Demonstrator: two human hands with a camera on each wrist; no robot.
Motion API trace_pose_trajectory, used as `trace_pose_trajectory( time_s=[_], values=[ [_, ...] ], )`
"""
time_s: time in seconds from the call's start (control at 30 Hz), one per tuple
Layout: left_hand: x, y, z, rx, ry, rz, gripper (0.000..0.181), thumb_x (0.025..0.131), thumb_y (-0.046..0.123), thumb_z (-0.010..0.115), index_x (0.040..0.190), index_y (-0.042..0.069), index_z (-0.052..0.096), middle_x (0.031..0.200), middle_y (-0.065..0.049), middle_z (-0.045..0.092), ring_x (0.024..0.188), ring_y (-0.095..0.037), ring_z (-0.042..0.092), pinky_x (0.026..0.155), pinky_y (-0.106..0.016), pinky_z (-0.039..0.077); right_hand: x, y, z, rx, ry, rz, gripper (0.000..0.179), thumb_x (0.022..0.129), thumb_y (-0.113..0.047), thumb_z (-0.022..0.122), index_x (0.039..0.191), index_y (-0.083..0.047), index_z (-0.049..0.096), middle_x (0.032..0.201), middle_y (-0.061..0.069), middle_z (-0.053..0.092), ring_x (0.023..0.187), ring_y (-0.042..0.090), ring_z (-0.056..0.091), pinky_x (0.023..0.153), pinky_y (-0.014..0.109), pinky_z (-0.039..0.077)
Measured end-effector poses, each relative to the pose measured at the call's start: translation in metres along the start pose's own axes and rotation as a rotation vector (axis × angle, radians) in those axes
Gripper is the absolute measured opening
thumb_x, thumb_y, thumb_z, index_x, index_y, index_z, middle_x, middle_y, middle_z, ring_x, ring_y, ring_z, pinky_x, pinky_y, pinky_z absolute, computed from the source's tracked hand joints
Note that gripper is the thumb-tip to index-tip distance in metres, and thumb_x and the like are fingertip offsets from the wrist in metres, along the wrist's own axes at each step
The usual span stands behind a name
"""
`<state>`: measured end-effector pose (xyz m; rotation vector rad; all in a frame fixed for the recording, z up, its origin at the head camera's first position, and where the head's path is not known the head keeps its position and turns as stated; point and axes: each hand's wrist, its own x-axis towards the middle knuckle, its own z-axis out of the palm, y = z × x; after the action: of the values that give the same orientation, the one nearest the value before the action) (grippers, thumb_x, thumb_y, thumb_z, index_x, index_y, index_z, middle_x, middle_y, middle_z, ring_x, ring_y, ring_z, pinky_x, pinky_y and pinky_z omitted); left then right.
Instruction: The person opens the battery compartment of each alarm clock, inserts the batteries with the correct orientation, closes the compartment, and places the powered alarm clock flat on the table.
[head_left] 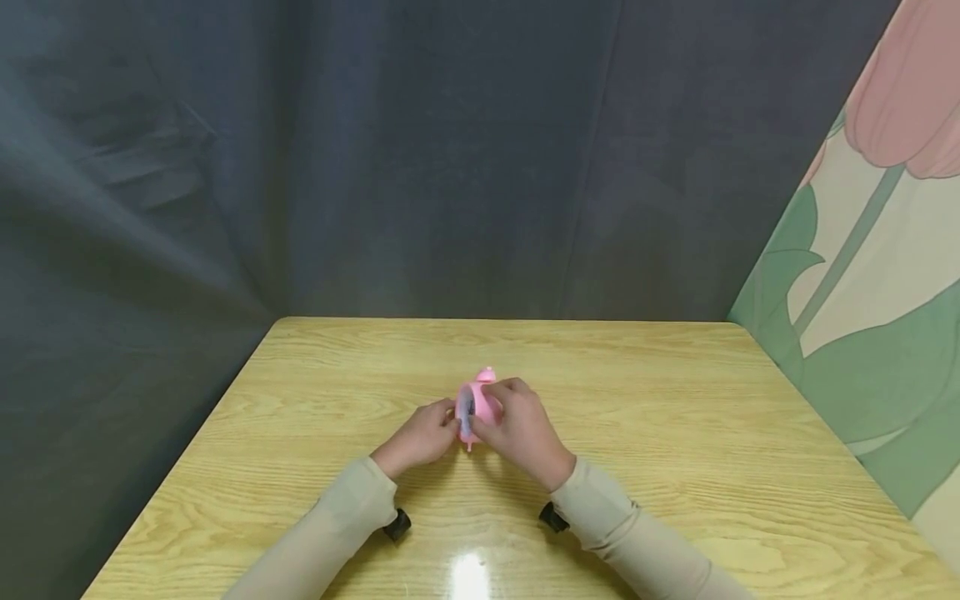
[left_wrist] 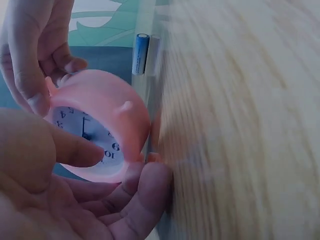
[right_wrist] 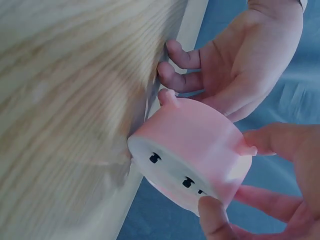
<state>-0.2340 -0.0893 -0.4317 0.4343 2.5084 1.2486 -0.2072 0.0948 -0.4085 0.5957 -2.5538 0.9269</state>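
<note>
A small pink alarm clock (head_left: 487, 404) is tilted on its side between both hands near the middle of the table, its numbered white dial (left_wrist: 87, 127) turned toward the left hand. The left hand (head_left: 420, 435) holds one edge, thumb over the dial and fingers curled low by the tabletop. From the other side the right hand (head_left: 527, 429) grips the clock, with fingertips at its rim and at the pale back (right_wrist: 170, 172), where small black parts show. A blue battery (left_wrist: 141, 54) is beyond the clock in the left wrist view; the head view hides it.
The wood-grain table (head_left: 637, 375) reaches back to a dark grey curtain (head_left: 480, 167). On the right hangs a cloth with a tulip print (head_left: 885, 317). Black wrist devices (head_left: 397, 525) sit under both sleeves.
</note>
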Motion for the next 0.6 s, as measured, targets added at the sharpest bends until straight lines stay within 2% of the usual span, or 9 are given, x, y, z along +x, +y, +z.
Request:
trace_pose_trajectory(
  time_s=[0.1, 0.23, 0.3, 0.43, 0.6],
  values=[
    [0.0, 0.003, -0.002, 0.006, 0.042, 0.005, 0.047, 0.107, 0.025, 0.04, 0.148, 0.0, 0.043, 0.064, -0.004, 0.054, 0.047, -0.012, 0.045, 0.048, -0.029, 0.044, -0.001, -0.002, 0.002, -0.027, 0.005, -0.022, 0.046, 0.079, -0.02, 0.085, 0.113, 0.006, 0.07, 0.107, 0.024, 0.066, 0.09, 0.03, 0.067, 0.069, 0.034, 0.059],
    [-0.003, 0.018, -0.006, 0.029, 0.134, 0.076, 0.049, 0.108, 0.028, 0.039, 0.15, 0.003, 0.041, 0.073, -0.006, 0.06, 0.051, -0.013, 0.047, 0.052, -0.03, 0.044, -0.002, -0.004, 0.004, -0.061, 0.014, -0.036, 0.045, 0.078, -0.019, 0.084, 0.113, 0.005, 0.071, 0.109, 0.026, 0.065, 0.086, 0.029, 0.068, 0.066, 0.031, 0.059],
    [-0.005, 0.025, -0.005, 0.02, 0.142, 0.117, 0.049, 0.108, 0.027, 0.042, 0.15, 0.003, 0.041, 0.079, -0.007, 0.062, 0.055, -0.015, 0.053, 0.053, -0.03, 0.046, -0.003, -0.006, 0.006, -0.071, 0.016, -0.036, 0.044, 0.078, -0.018, 0.084, 0.114, 0.004, 0.071, 0.11, 0.027, 0.065, 0.085, 0.029, 0.068, 0.067, 0.03, 0.059],
    [-0.009, 0.035, -0.004, 0.042, 0.133, 0.176, 0.046, 0.104, 0.018, 0.049, 0.147, 0.001, 0.045, 0.077, -0.006, 0.061, 0.053, -0.016, 0.057, 0.047, -0.028, 0.047, -0.003, -0.009, 0.008, -0.062, 0.033, -0.068, 0.042, 0.076, -0.016, 0.084, 0.111, 0.004, 0.072, 0.11, 0.026, 0.065, 0.086, 0.029, 0.069, 0.071, 0.034, 0.06],
    [-0.009, 0.036, -0.003, 0.112, 0.196, 0.197, 0.044, 0.101, 0.012, 0.054, 0.142, -0.004, 0.049, 0.091, -0.006, 0.059, 0.067, -0.014, 0.055, 0.055, -0.026, 0.048, -0.002, -0.006, 0.009, -0.063, 0.015, -0.087, 0.048, 0.076, -0.017, 0.083, 0.116, 0.004, 0.069, 0.113, 0.022, 0.064, 0.089, 0.027, 0.068, 0.073, 0.034, 0.059]
  ],
)
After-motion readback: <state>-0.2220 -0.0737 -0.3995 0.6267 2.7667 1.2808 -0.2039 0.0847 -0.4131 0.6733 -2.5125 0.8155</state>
